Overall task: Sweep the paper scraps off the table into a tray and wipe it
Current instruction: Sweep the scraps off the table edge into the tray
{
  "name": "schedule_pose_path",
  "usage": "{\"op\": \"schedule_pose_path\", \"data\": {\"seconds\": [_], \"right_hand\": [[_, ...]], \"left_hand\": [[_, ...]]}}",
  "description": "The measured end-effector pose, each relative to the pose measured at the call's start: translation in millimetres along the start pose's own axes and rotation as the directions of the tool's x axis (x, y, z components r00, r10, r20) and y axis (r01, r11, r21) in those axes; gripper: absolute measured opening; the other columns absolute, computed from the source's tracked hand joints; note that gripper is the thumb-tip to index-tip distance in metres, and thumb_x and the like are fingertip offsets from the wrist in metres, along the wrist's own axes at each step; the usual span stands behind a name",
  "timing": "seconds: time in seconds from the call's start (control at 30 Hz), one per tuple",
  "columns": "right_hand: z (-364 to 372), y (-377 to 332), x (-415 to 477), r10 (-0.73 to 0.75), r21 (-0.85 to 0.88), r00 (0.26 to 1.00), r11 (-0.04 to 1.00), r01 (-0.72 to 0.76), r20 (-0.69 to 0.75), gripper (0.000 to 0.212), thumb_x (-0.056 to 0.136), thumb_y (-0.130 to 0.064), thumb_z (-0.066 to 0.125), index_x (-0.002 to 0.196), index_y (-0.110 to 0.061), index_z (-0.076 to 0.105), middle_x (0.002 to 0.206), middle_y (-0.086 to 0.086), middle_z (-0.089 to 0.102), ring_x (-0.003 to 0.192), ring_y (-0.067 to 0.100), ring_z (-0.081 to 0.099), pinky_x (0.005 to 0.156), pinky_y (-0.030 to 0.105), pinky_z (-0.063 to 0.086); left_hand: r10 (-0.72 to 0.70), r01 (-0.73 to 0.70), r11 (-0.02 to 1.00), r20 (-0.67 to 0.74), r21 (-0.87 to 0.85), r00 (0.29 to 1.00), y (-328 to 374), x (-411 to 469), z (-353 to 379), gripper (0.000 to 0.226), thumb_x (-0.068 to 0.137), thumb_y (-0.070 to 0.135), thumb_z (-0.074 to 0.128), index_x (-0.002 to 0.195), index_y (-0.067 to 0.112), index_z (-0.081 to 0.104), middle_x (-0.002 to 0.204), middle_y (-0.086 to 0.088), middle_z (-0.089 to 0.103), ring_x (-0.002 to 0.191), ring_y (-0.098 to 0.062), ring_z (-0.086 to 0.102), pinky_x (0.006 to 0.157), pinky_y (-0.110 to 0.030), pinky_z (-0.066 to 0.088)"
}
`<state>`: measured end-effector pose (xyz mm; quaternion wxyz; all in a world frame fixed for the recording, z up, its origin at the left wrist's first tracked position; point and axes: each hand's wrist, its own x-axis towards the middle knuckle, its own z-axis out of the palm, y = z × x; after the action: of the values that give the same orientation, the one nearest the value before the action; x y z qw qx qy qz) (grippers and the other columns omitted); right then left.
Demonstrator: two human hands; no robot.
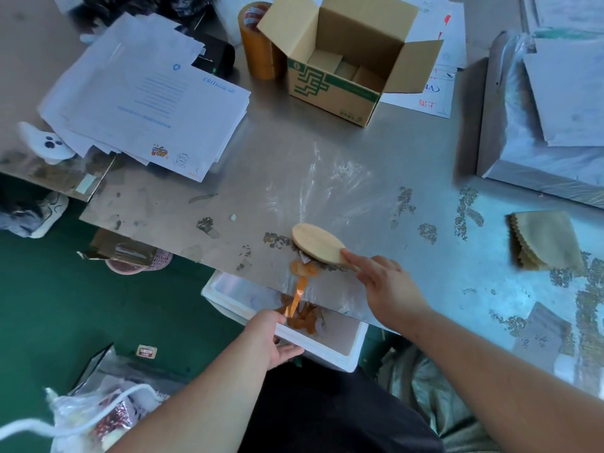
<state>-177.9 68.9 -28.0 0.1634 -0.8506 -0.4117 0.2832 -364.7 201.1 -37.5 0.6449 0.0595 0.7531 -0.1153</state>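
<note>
Steel-grey and scuffed, the bench (294,152) in front of you carries one open cardboard box (346,60) toward its far edge, with one stack of brown tape rolls (256,44) just beside the box. One loose pile of white envelopes (143,99) lies at the far left corner. One folded tan cloth (545,240) with zigzag edges sits near the right edge.

You have one wooden brush (318,243), held bristles down at the bench's near edge. Orange scraps (302,268) and a sliver of white paper are bunched just under it. One orange strip (299,297) hangs over the edge toward the tray.

One white foam tray (343,346) sits below the near edge, partly tucked under the bench. Inside it lies a small heap of orange tape scraps (305,318), with a little pale paper among them. The cardboard box holds what look like smaller cartons; how many cannot be told.

Your right hand (385,286) reaches in from the right, its fingers (354,258) wrapped around the brush handle and the index finger lying along the top. Your left hand (271,338) grips the tray's near rim, with the fingers curled under the wall and the thumb over it. Both forearms are bare.
</note>
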Motion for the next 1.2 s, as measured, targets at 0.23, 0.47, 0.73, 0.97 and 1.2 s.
{"op": "schedule_pose_path", "data": {"seconds": [0.23, 0.47, 0.73, 0.97, 1.2], "right_hand": [[34, -16, -37, -0.137, -0.152, 0.991, 0.979, 0.134, -0.005, 0.073, 0.089, -0.005, 0.056, 0.150, -0.042, 0.042, 0.098, -0.005, 0.060, 0.086, 0.027, 0.055, 0.078, 0.043, 0.051], [49, -18, -71, -0.311, -0.379, 0.949, 0.884, 0.272, -0.043, 0.088, 0.072, 0.000, 0.065, 0.149, -0.037, 0.042, 0.092, -0.001, 0.058, 0.074, 0.028, 0.052, 0.065, 0.038, 0.046], [57, -28, -96, -0.281, -0.440, 0.958, 0.869, 0.227, -0.060, 0.074, 0.077, -0.010, 0.039, 0.146, -0.034, 0.046, 0.090, 0.000, 0.057, 0.072, 0.028, 0.051, 0.065, 0.039, 0.044], [49, -28, -93, -0.235, -0.443, 0.957, 0.886, 0.139, -0.170, 0.086, 0.064, 0.000, 0.071, 0.140, -0.037, 0.052, 0.092, 0.000, 0.059, 0.076, 0.030, 0.054, 0.069, 0.041, 0.042], [41, -25, -82, -0.171, -0.368, 0.966, 0.925, 0.090, -0.193, 0.069, 0.084, -0.002, 0.056, 0.143, -0.036, 0.053, 0.097, -0.001, 0.058, 0.080, 0.030, 0.053, 0.072, 0.040, 0.040]], "left_hand": [[-0.019, 0.019, 1.000, 0.025, -0.024, 1.000, -2, 0, -6, 0.015, 0.098, 0.004, 0.063, 0.093, -0.006, 0.053, 0.089, -0.024, 0.054, 0.106, -0.051, 0.065, 0.093, -0.060, 0.057], [0.056, -0.058, 0.998, 0.087, 0.030, 0.995, -6, 10, -15, 0.010, 0.096, 0.006, 0.064, 0.096, -0.003, 0.059, 0.113, -0.026, 0.058, 0.102, -0.051, 0.064, 0.090, -0.061, 0.058], [0.075, -0.079, 0.996, 0.110, 0.035, 0.991, -12, 16, -22, 0.021, 0.100, 0.023, 0.063, 0.099, 0.002, 0.062, 0.124, -0.025, 0.058, 0.090, -0.047, 0.067, 0.069, -0.057, 0.062], [0.086, -0.092, 0.994, 0.098, 0.053, 0.991, -11, 17, -26, 0.029, 0.093, 0.004, 0.065, 0.121, -0.001, 0.061, 0.124, -0.026, 0.056, 0.088, -0.048, 0.064, 0.050, -0.060, 0.060], [0.058, -0.064, 0.997, 0.100, 0.051, 0.993, -9, 22, -28, 0.019, 0.093, 0.003, 0.064, 0.111, -0.002, 0.059, 0.110, -0.022, 0.053, 0.098, -0.051, 0.065, 0.081, -0.061, 0.061]]}}
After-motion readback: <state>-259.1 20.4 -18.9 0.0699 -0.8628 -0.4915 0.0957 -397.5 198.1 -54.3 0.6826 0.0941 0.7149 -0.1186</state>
